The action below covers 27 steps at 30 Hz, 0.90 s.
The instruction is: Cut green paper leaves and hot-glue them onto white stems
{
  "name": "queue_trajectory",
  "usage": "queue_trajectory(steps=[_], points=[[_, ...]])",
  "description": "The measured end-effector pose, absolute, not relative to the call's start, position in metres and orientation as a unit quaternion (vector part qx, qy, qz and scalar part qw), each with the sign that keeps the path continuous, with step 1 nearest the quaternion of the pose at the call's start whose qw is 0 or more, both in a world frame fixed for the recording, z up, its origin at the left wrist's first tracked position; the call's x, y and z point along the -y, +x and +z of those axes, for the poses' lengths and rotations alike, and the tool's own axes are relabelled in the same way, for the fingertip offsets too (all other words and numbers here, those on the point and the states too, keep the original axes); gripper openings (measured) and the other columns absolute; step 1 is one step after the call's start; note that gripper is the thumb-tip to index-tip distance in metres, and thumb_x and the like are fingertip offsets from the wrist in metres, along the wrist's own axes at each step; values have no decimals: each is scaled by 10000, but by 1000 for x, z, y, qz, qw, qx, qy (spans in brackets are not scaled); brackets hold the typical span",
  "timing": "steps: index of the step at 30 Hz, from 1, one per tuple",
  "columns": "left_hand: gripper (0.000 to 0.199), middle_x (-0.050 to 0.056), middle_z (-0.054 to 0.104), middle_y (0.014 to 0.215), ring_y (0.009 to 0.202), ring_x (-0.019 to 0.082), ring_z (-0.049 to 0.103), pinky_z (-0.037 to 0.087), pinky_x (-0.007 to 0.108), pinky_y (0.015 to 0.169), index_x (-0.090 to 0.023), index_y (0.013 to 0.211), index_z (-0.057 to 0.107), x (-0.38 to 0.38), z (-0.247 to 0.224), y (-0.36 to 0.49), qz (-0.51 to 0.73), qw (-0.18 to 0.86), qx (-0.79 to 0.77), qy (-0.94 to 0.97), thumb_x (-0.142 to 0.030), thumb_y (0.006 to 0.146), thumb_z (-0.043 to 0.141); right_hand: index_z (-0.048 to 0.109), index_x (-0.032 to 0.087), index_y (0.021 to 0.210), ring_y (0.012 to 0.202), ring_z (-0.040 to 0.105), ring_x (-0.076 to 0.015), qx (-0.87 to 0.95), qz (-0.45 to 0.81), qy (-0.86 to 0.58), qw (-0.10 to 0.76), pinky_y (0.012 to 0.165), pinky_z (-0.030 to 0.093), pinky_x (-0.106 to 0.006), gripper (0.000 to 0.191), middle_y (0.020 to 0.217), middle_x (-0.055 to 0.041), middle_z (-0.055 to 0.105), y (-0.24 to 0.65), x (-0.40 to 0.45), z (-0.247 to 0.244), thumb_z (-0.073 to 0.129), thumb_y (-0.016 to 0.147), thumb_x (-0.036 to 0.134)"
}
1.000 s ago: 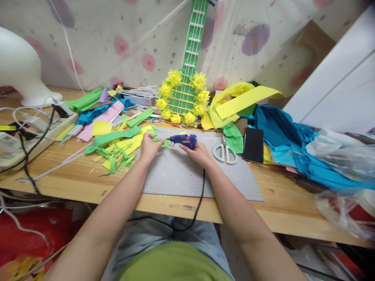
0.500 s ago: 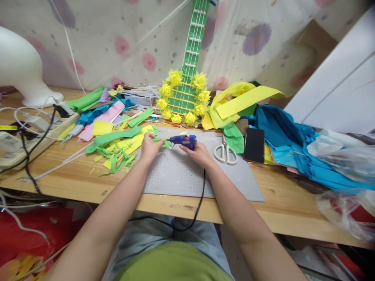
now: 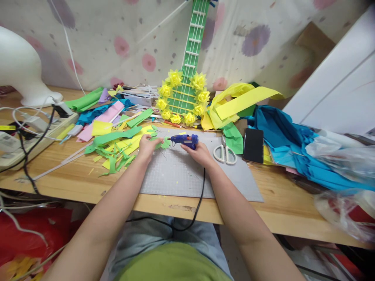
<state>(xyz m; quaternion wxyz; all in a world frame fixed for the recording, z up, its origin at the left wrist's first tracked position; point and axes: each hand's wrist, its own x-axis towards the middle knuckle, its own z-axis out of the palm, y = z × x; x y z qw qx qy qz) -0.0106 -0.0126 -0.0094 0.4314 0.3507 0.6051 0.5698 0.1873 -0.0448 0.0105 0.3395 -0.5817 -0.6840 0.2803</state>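
Note:
My right hand (image 3: 199, 153) is wrapped round a blue glue gun (image 3: 184, 139), its nozzle pointing left. A black cord (image 3: 203, 191) hangs from the gun over the table's front edge. Left of the nozzle, my left hand (image 3: 149, 146) is closed in a pinch at a small green paper piece (image 3: 158, 145), partly hidden by the fingers. Other green leaf-shaped paper (image 3: 166, 143) lies close to the nozzle tip. Both hands are above the grey cutting mat (image 3: 175, 175). Behind them leans a green paper guitar (image 3: 179, 95) ringed with yellow paper flowers (image 3: 199, 81).
White-handled scissors (image 3: 224, 153) and a black phone (image 3: 253, 145) lie to the right, beside blue crepe paper (image 3: 281, 125). Green and yellow scraps (image 3: 117, 150) are heaped on the left. A power strip (image 3: 38, 136) with cables and a white foam head (image 3: 20, 66) stand at far left.
My left hand has shifted slightly left, away from the nozzle, with the green paper piece. The glue gun has moved a little to the right and its nozzle tip shows more clearly.

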Motion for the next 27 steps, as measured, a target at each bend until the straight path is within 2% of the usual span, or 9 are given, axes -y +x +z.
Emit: queue_trajectory(steps=[5, 9, 14, 17, 20, 22, 24, 27], points=[[501, -31, 574, 582, 572, 155, 615, 436, 236, 545, -212, 797, 342, 17, -3, -8, 577, 437, -600, 341, -211, 463, 714, 665, 152, 751, 637, 591, -179, 630, 268, -631, 365, 629, 444, -282, 484, 659, -59, 648, 210, 34, 7, 538, 662, 610], [466, -36, 568, 610, 601, 146, 602, 422, 218, 524, -214, 771, 364, 14, -10, -9, 570, 387, -616, 381, -252, 462, 712, 652, 142, 839, 720, 611, -218, 547, 190, -703, 413, 669, 446, -312, 510, 748, -98, 666, 233, 19, -4, 497, 693, 605], [441, -53, 532, 600, 575, 122, 565, 387, 190, 478, -216, 747, 385, 14, -16, -11, 554, 337, -626, 433, -256, 460, 717, 632, 115, 954, 865, 606, -307, 546, 136, -763, 319, 722, 428, -374, 599, 899, -182, 657, 235, 11, -13, 432, 724, 631], [438, -64, 510, 592, 554, 116, 561, 377, 182, 462, -218, 747, 387, 16, -15, -10, 556, 339, -618, 441, -243, 463, 719, 610, 118, 1011, 886, 599, -307, 570, 138, -759, 283, 729, 420, -373, 612, 937, -186, 648, 229, 10, -13, 402, 745, 628], [443, -68, 514, 602, 549, 116, 571, 391, 184, 468, -219, 752, 384, 17, -14, -8, 563, 357, -608, 432, -227, 463, 720, 584, 109, 1042, 917, 578, -284, 584, 101, -756, 278, 747, 410, -356, 617, 978, -187, 628, 229, 16, -4, 457, 722, 620], [450, -71, 524, 607, 548, 114, 577, 404, 186, 479, -218, 754, 379, 17, -14, -8, 567, 370, -601, 425, -221, 462, 721, 586, 79, 1001, 952, 550, -288, 593, 39, -763, 255, 766, 396, -353, 627, 1003, -213, 604, 234, 24, 8, 537, 671, 610], [453, -73, 534, 606, 547, 111, 581, 411, 185, 490, -216, 758, 375, 16, -14, -8, 570, 379, -593, 423, -218, 466, 721, 604, 78, 895, 934, 546, -288, 607, 9, -770, 195, 753, 387, -346, 565, 974, -218, 601, 239, 34, 25, 575, 649, 586], [454, -73, 549, 594, 544, 112, 589, 415, 184, 500, -214, 760, 367, 17, -13, -7, 573, 388, -579, 430, -218, 476, 721, 591, 146, 706, 743, 574, -222, 635, 103, -758, 104, 642, 378, -297, 443, 766, -123, 632, 235, 45, 43, 523, 692, 584]])
